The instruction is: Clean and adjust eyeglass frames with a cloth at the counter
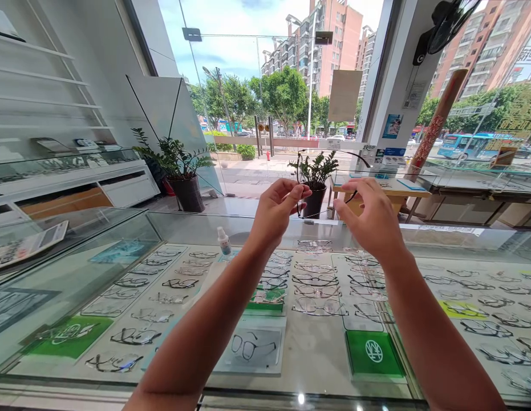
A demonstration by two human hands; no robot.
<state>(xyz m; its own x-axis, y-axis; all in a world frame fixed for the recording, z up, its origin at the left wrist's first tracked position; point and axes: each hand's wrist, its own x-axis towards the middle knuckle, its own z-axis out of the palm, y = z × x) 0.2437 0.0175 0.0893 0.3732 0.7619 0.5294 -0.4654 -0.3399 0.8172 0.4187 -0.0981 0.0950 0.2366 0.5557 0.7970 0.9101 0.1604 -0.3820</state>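
Observation:
Above the glass counter, my left hand (282,205) pinches a pair of thin, dark-framed eyeglasses (298,165) by the front. The glasses are seen nearly edge-on, with their temples unfolded to the right. My right hand (370,214) is curled around the tip of the lower temple, its thumb and forefinger a little apart. How firmly it grips the tip is hard to see. The upper temple passes freely above the right hand. Below both hands, rows of eyeglasses (316,279) lie inside the glass display case (310,342).
A small white bottle (223,242) stands on the counter, left of my left forearm. Green square pads (373,352) lie among the frames. Beyond the counter are potted plants (186,191), a wooden table (389,185) and a glass door (243,114) facing the street. A calendar (34,242) rests at the left.

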